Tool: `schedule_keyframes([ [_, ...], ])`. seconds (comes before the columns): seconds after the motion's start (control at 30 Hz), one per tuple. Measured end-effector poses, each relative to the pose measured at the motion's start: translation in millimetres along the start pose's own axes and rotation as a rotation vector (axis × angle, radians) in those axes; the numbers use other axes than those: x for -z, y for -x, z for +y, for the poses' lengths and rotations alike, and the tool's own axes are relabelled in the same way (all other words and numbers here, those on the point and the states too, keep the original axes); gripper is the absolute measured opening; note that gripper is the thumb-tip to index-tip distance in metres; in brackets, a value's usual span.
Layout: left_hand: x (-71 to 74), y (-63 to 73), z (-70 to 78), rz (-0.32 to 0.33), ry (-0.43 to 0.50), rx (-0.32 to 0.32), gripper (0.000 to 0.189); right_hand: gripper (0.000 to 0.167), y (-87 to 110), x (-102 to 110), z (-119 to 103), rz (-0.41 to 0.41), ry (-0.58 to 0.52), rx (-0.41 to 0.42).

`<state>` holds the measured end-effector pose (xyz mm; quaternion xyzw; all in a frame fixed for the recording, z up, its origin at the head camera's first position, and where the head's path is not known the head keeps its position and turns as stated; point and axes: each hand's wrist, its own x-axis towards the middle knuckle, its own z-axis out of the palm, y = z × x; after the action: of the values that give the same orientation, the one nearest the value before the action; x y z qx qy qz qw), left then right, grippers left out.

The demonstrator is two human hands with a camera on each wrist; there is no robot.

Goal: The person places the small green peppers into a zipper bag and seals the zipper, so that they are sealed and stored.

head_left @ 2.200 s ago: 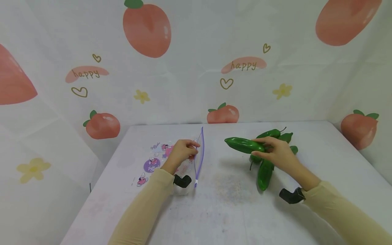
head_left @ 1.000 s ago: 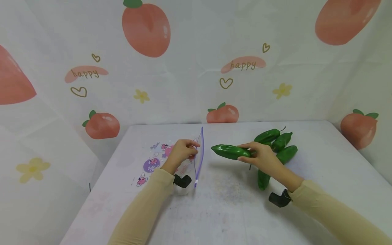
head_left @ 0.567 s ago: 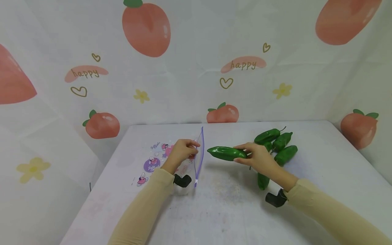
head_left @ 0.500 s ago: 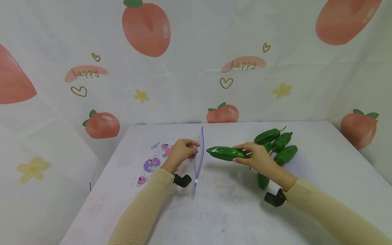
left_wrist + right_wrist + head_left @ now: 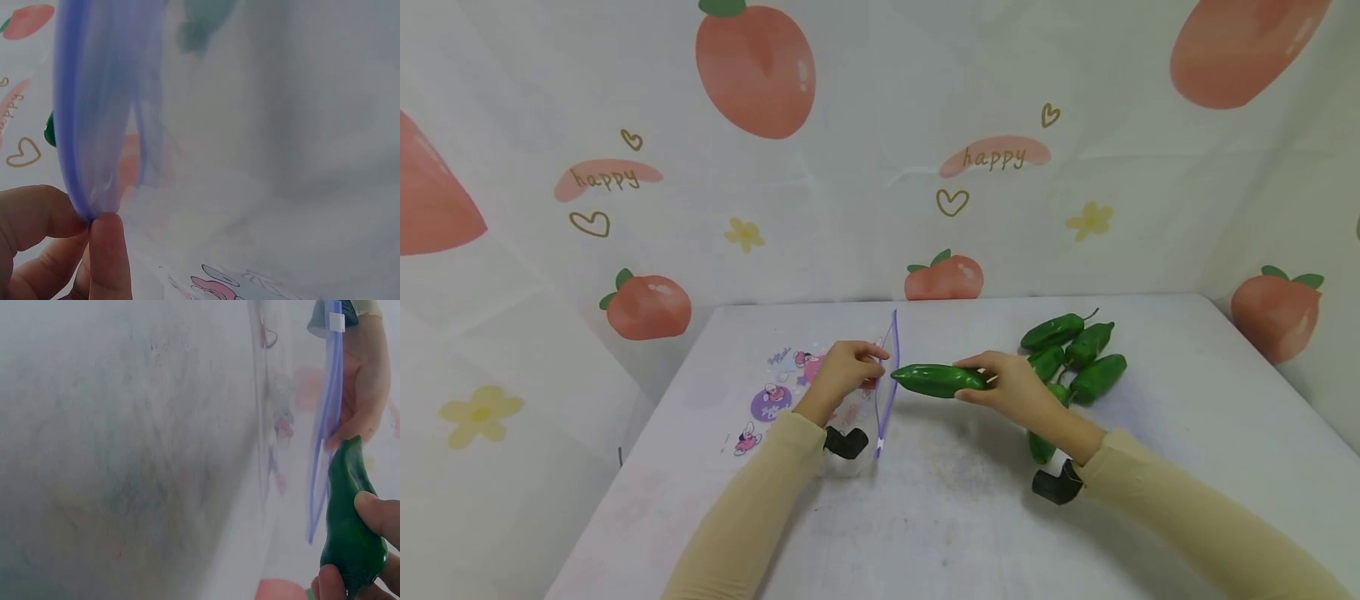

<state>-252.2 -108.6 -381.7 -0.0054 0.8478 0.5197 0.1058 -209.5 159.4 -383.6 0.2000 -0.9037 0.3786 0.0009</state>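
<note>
My left hand point(image 5: 841, 377) pinches the purple edge point(image 5: 67, 125) of a clear zip bag point(image 5: 772, 403) with pink and purple cartoon prints. The bag lies toward the left, and its mouth gapes to the right. A white slider point(image 5: 337, 324) shows at the near end of the edge in the right wrist view. My right hand point(image 5: 1022, 398) grips a long, glossy green pepper point(image 5: 934, 380) by its stem end, thumb on one side and fingers on the other. The pepper is held level above the table, its pointed tip overlapping the bag's purple edge in the head view.
Several more green peppers point(image 5: 1097, 378) lie in a loose cluster on the right of the white table point(image 5: 955, 533), behind and beside my right wrist. A white cloth point(image 5: 850, 167) printed with peaches hangs behind the table.
My right hand has carried the pepper leftward and slightly down from over the cluster to the bag's mouth. My left hand and the bag have stayed in place.
</note>
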Motion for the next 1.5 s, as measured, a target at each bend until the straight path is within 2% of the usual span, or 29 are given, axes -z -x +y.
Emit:
schedule_keyframes([
  [0.23,-0.8,0.9,0.1,0.001,-0.003,0.007,0.024,0.044,-0.1,-8.6,-3.1,-0.026,-0.005,0.004],
  [0.67,-1.5,0.2,-0.1,-0.005,0.031,-0.027,0.025,0.043,0.8,-16.6,-3.5,-0.050,0.009,-0.009],
  [0.93,-2.1,-0.2,0.7,-0.009,0.020,-0.060,0.025,0.043,0.7,-18.3,-5.1,-0.059,0.038,-0.021],
  [1.5,-3.1,-0.6,-0.3,-0.011,0.020,-0.063,0.025,0.044,-5.5,-24.0,-4.5,-0.125,0.082,-0.065],
])
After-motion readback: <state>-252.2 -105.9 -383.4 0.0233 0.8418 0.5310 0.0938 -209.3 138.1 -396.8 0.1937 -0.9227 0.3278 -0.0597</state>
